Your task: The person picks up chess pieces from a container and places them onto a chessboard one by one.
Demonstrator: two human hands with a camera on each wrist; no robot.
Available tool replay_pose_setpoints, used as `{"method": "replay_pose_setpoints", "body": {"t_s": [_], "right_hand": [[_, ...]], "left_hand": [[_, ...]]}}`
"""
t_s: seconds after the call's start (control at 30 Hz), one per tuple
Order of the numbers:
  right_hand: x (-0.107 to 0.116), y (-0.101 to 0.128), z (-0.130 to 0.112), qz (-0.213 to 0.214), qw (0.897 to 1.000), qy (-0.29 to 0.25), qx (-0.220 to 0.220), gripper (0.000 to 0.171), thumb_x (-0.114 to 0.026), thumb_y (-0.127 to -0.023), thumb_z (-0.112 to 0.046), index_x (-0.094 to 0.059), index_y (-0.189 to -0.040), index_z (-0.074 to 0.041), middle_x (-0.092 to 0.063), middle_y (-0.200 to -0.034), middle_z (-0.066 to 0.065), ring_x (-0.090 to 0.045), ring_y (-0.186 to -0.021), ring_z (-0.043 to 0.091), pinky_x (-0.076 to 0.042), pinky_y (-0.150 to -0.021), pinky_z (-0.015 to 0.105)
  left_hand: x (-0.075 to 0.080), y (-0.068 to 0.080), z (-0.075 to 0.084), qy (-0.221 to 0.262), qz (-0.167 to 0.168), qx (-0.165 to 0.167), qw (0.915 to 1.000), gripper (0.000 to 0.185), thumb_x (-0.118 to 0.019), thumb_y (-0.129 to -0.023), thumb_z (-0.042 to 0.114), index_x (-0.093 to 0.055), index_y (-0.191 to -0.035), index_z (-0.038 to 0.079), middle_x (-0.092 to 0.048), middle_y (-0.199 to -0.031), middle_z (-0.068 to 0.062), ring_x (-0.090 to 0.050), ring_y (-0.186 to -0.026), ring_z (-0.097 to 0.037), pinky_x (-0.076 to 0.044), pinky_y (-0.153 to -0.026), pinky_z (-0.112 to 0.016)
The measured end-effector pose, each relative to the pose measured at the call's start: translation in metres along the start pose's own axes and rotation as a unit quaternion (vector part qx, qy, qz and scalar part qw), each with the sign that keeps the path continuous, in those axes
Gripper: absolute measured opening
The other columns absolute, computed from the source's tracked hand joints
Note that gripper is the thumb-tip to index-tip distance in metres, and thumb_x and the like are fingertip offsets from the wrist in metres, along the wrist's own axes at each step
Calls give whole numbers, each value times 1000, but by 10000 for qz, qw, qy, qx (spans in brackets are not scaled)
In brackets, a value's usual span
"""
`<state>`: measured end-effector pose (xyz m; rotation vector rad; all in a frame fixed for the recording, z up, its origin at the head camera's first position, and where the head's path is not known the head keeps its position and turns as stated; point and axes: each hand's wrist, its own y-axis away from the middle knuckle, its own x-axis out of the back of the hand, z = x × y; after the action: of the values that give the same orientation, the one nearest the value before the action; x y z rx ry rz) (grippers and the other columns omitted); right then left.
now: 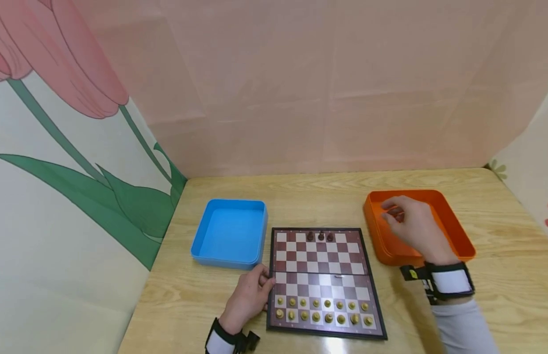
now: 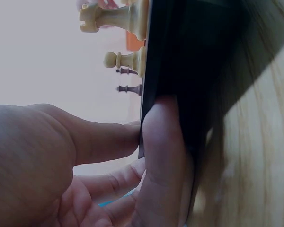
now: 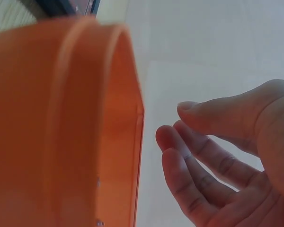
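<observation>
A folding chessboard (image 1: 321,273) lies on the table. Several pale gold chess pieces (image 1: 328,318) stand in two rows along its near side, and three dark pieces (image 1: 321,236) stand on the far row. My left hand (image 1: 249,295) grips the board's left edge; in the left wrist view the thumb (image 2: 104,142) is on top and a finger (image 2: 163,146) lies against the side and underside. Over the orange tray (image 1: 460,236) hovers my right hand (image 1: 413,223). Its fingers (image 3: 180,175) are loosely bent, apart from the thumb, with nothing between them.
A blue tray (image 1: 229,233) sits left of the board, its visible floor bare. The wooden table (image 1: 309,201) runs back to a pink wall covering (image 1: 322,98). Small specks, too unclear to name, show inside the orange tray in the right wrist view.
</observation>
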<state>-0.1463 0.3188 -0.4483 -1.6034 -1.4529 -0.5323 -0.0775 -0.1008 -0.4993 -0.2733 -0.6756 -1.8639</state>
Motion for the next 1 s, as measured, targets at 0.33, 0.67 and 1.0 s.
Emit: {"method": "replay_pose_setpoints", "body": {"t_s": [0.33,0.67,1.0], "right_hand": [[13,5,21,-288,9974,240,-622,28,-74,-96,-2,-69,-122,8,-71,-108,31,-66,-66,21,-51,-49,27],[15,7,51,-516,9934,712,-740,32,-71,-95,-1,-68,-124,13,-70,-104,34,-50,-54,18,-38,-45,30],[17,7,60,-895,9878,779,-1013,34,-70,-95,0,-66,-125,15,-70,-108,37,-53,-57,20,-40,-47,32]], "left_hand": [[-1,1,0,-3,-32,42,10000,10,-65,-109,17,-62,-111,8,-66,-87,-2,-65,-66,-16,-57,-53,-31],[0,2,2,-7,-5,43,10000,10,-64,-109,17,-62,-111,8,-65,-88,-3,-65,-68,-16,-57,-53,-31],[0,3,2,-15,38,1,10000,11,-65,-109,18,-62,-111,8,-65,-88,-3,-64,-68,-15,-56,-53,-30]]}}
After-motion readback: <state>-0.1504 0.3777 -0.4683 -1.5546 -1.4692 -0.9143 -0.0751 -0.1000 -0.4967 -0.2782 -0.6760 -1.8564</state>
